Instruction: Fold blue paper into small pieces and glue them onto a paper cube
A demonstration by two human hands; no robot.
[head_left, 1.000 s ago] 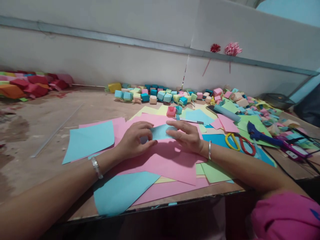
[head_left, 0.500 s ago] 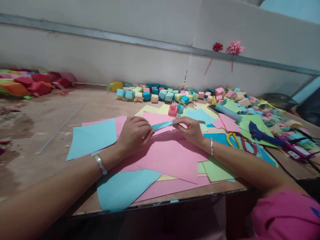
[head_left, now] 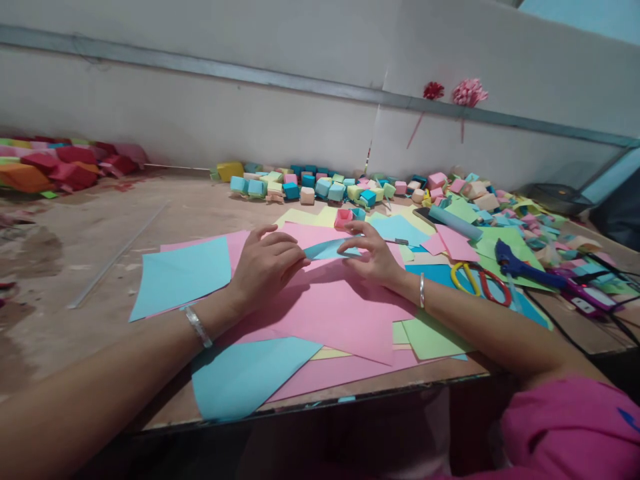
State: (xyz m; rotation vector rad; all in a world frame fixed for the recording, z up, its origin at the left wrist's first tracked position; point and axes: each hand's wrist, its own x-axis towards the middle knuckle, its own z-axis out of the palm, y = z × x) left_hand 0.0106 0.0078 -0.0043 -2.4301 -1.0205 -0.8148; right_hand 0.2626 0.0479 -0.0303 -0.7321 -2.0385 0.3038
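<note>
A narrow folded piece of light blue paper lies between my hands, above a pink sheet. My left hand has its bent fingertips at the paper's left end and appears to pinch it; the thumb is mostly hidden. At the right end is my right hand, its fingers apart, one fingertip resting over the paper and another raised. Beneath and around both hands lie more sheets: a light blue one at the left, another blue sheet in front, and a green one at the right.
Small paper boxes line the back. A pink open box stands nearer. Scissors, a blue glue gun, cables and a paper pile are at the right. Red paper shapes and a clear ruler-like strip are left.
My right hand's fingers have spread and loosened from the blue paper's right end. The left index finger has lifted. The blue paper now sits flatter and looks wider.
</note>
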